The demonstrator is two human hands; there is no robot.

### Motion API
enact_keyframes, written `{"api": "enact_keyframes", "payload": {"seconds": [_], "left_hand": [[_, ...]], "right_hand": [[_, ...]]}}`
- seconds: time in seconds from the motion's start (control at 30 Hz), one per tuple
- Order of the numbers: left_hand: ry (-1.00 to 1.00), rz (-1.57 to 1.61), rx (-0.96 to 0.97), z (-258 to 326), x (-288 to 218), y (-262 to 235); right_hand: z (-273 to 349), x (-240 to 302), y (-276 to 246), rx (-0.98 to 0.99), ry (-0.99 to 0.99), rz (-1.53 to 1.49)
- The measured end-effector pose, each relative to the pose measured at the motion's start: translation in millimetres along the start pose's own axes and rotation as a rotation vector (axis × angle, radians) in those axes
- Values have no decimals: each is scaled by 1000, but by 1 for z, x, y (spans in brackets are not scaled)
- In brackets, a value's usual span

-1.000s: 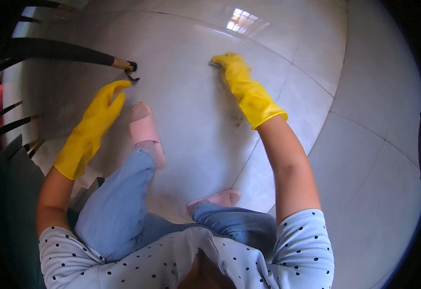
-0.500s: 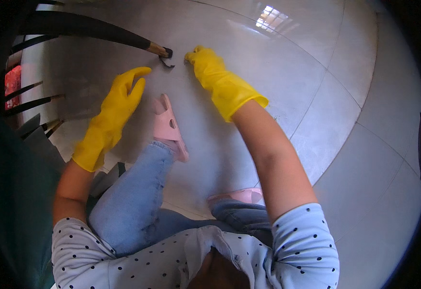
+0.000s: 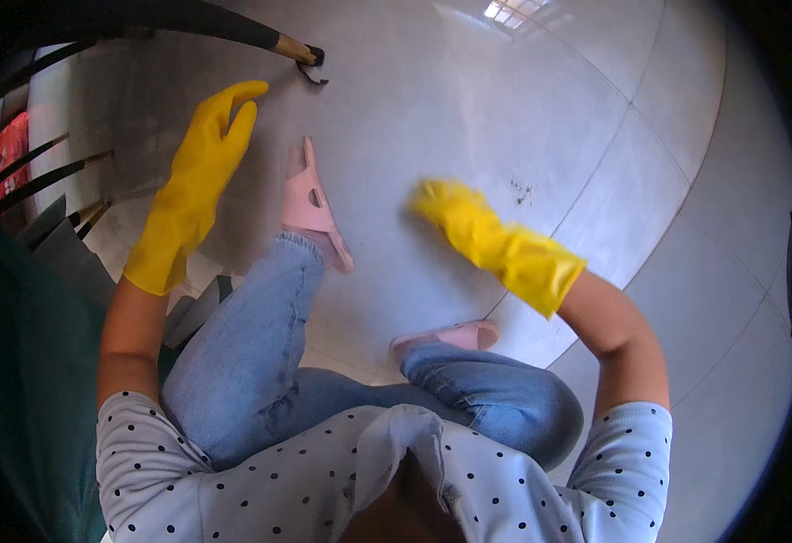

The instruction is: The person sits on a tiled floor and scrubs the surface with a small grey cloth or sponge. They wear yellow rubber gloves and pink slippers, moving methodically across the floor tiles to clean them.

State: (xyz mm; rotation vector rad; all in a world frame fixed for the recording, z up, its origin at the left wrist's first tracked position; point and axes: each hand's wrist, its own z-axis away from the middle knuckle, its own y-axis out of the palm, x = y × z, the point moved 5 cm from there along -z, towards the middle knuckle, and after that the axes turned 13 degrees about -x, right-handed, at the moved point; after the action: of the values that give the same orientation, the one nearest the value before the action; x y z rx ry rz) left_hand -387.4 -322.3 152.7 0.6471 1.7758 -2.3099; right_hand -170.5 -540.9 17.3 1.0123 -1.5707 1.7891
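Yellow rubber gloves cover both my hands. My left hand is raised at the left, thumb and fingers apart, with nothing visible between them. Just beyond it is a dark furniture leg with a brown end, a black tip and a loose curved black strip. My right hand is low over the grey tiled floor, palm side down. Motion smears its fingers, and whatever may be under them is hidden. Close to its right, a small patch of dark specks marks the tile.
My feet wear pink slippers, one slipper between my hands and another nearer to me. More dark furniture legs with brown ends stand at the left, near a red item. Dark green fabric hangs at lower left.
My right hand has swept toward me and to the right, away from the furniture leg, uncovering the dark specks. My left hand keeps its shape and sits slightly higher in view.
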Motion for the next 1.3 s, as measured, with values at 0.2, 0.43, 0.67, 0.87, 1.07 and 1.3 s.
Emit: {"api": "enact_keyframes", "payload": {"seconds": [0.2, 0.43, 0.67, 0.87, 1.07, 1.3], "left_hand": [[140, -23, -6, -1, -19, 3], [201, -32, 6, 1, -9, 6], [284, -145, 32, -6, -3, 17], [293, -68, 19, -12, 1, 25], [423, -15, 14, -18, -20, 28], [289, -73, 5, -11, -15, 23]], "right_hand": [[-143, 11, 11, -212, 36, 162], [-1, 37, 132, 185, -45, -67], [35, -28, 14, 346, 214, 32], [1, 30, 53, 308, 88, 56], [28, 60, 149, 177, -139, -26], [68, 2, 41, 446, 188, -50]]}}
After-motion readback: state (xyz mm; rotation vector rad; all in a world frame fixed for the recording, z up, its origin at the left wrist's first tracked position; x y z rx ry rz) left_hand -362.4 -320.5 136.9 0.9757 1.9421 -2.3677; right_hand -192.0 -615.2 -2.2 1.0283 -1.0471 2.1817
